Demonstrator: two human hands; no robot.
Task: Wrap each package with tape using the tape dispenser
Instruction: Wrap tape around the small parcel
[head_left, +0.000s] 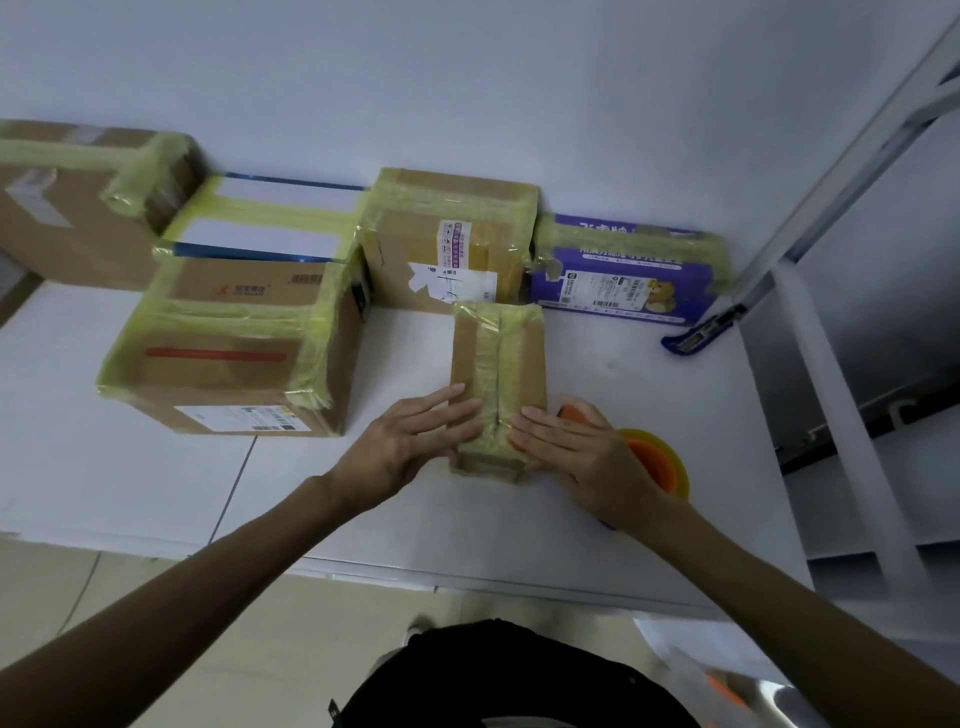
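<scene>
both flat, open — left hand and right hand press the small taped box.

Six taped packages sat on the table: five behind the small box. One tape dispenser right of it. Two hands.
</scene>
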